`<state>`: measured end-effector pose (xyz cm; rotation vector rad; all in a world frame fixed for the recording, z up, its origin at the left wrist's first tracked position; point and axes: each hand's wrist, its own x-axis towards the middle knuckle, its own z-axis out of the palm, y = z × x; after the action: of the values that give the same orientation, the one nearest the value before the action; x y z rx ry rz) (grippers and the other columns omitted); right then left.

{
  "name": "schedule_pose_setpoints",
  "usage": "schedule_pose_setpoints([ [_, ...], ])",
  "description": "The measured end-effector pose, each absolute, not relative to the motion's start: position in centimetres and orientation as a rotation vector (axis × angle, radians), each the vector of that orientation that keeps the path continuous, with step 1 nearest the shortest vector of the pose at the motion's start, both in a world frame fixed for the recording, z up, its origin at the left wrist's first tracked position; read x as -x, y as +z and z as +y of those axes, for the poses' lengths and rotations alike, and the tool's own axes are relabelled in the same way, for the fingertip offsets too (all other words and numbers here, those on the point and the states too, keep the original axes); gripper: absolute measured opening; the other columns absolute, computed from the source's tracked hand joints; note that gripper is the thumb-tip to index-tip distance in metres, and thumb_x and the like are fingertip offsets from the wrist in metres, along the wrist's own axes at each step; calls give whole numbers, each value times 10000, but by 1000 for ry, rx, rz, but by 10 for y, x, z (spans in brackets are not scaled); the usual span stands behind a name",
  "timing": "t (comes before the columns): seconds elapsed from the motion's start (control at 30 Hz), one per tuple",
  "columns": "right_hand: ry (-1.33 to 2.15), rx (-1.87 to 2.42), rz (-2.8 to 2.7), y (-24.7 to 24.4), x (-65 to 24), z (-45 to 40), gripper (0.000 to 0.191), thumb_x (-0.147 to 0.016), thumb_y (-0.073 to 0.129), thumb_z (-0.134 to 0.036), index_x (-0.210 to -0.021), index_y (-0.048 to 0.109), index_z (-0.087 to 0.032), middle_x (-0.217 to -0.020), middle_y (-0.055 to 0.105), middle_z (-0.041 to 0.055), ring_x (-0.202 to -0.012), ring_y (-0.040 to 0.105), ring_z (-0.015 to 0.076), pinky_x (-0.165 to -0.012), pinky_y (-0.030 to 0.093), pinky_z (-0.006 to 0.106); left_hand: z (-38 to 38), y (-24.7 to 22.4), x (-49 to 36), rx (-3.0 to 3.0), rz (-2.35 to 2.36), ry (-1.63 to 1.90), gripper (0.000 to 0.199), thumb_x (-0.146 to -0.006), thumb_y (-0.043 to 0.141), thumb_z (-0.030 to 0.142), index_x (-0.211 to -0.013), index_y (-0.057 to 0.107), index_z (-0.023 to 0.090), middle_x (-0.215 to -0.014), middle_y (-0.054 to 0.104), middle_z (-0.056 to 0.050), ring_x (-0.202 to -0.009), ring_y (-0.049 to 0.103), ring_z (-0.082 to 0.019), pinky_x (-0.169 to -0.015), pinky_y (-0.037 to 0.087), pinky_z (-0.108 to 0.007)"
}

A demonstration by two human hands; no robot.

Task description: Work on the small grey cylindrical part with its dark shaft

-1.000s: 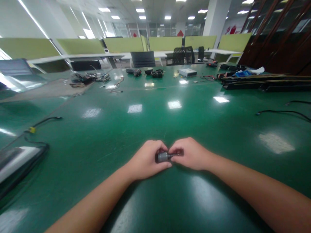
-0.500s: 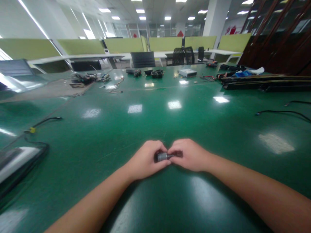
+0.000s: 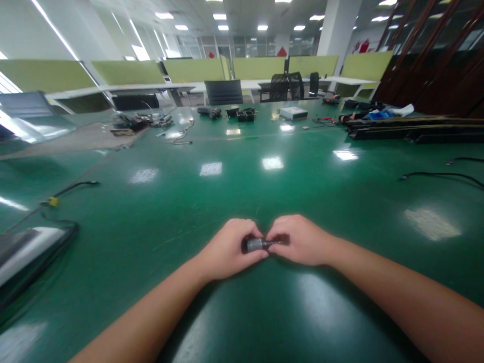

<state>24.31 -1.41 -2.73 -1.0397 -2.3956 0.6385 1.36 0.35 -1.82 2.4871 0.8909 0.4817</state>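
Note:
Low over the near middle of the green table (image 3: 234, 196), a small dark cylindrical object (image 3: 255, 244) with a grey band and a thin tip lies sideways between my hands. My left hand (image 3: 231, 249) is wrapped round its thicker end. Thumb and fingers of my right hand (image 3: 298, 241) pinch the thin part at its right end. The fingertips of the two hands are close together. What exactly the object is cannot be made out, and its left end is hidden in my left palm.
At the left edge sits a flat grey-white device (image 3: 28, 252) with a black cable. Black cables (image 3: 440, 174) lie at the right. Along the far side are dark strips (image 3: 412, 128), a silver box (image 3: 293, 112), black parts (image 3: 242, 114) and a pile of components (image 3: 138, 122).
My right hand has shifted slightly to the right, leaving a little more of the object's thin part showing between the hands. My left hand keeps its hold.

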Motion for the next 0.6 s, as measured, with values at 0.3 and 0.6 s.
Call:
schedule_pose_setpoints([
  [0.3,645,1087,-2472,-23,-254,-12,87,-828,700,-206,-894,746,-172,-812,690,19,-739,590,135,-674,413,249,5,-22,-10,-2488,902,464,246,-840,728,403,-945,647,196,-899,665,-25,-849,608,-204,-794,432,-327],
  [0.6,813,1165,-2522,-13,-272,-9,97,-809,700,-219,-882,756,-190,-814,705,10,-724,611,133,-661,439,247,4,-23,-4,-2468,897,468,245,-832,747,376,-969,646,199,-937,672,-29,-878,611,-206,-834,438,-339],
])
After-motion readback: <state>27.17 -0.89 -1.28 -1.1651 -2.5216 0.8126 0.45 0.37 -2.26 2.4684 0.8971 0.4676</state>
